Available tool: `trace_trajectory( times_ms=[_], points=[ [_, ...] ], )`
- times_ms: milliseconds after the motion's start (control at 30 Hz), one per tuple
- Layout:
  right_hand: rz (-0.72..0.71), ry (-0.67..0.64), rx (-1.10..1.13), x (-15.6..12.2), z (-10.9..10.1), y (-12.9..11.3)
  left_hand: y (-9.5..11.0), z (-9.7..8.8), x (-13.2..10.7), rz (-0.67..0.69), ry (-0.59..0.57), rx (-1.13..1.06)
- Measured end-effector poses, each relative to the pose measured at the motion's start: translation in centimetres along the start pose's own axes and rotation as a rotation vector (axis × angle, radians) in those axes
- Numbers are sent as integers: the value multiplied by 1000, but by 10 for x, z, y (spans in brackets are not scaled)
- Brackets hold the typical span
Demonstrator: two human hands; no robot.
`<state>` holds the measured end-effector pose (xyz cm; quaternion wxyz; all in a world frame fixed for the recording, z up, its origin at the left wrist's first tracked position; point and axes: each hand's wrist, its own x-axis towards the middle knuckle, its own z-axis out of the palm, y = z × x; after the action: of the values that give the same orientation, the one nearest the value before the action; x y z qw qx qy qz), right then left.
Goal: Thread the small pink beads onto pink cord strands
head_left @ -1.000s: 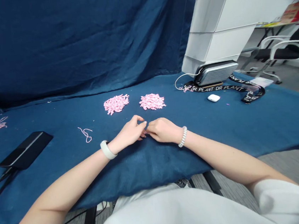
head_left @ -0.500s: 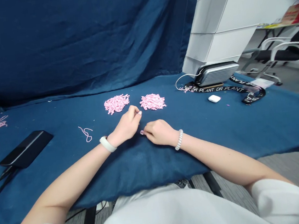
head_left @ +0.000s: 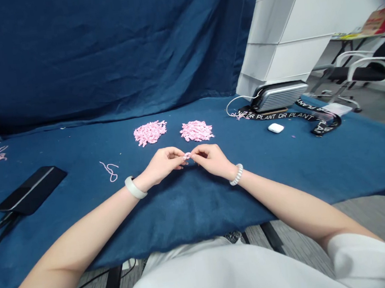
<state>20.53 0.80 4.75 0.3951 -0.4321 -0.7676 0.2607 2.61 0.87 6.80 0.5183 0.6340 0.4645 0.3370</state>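
**A:** Pose first: how do the left hand [head_left: 164, 162] and right hand [head_left: 212, 160] stand?

**B:** Both arms reach in from the bottom of the view and angle toward each other, meeting at the middle above the cloth-covered desk [head_left: 284, 166]. A white band [head_left: 134, 187] circles the left wrist, and a coiled white bracelet [head_left: 237, 174] circles the right.

**A:** Are the hands open?

**B:** No, each is curled into a narrow pinch, with the fingertips [head_left: 181, 155] of the two hands almost meeting. Together they have hold of a small pink piece [head_left: 187, 155].

**A:** What does it look like?

**B:** It's a pale pink curl, too small to make out its exact shape. It matches the little twisted bits in the two pink heaps on the cloth.

**A:** Where is it, exactly?

**B:** It sits between the two pinches, right at the fingertips, and just below the right pink heap [head_left: 196, 131] in the view. The left pink heap [head_left: 150, 133] lies farther off, up and left of it.

**A:** Anything else near the hands?

**B:** A loose pink string [head_left: 110, 171] lies left of the left hand, and beyond it is a black phone [head_left: 30, 190]. A white earbud case [head_left: 275, 128] sits off to the right.
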Motion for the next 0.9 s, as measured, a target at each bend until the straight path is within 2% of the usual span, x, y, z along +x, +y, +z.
trace_trajectory(
  times_ms=[167,233,400,467,600,733,900],
  points=[
    [-65,69,-70,-2,0,-2,5,7,-8,146,50,135],
    [-109,100,-72,-3,0,-3,8,11,-11,152,64,117],
    [-159,174,-11,-4,1,-5,10,19,-13,3,99,-278],
    [-173,196,28,-3,1,-4,10,20,-13,-32,102,-356],
    [-157,203,111,-2,3,-2,10,20,-14,40,115,-244],
    [-114,180,175,-1,3,1,12,18,-17,156,145,-102],
    [-66,133,256,-1,3,1,12,14,-17,237,167,34]
  ],
)
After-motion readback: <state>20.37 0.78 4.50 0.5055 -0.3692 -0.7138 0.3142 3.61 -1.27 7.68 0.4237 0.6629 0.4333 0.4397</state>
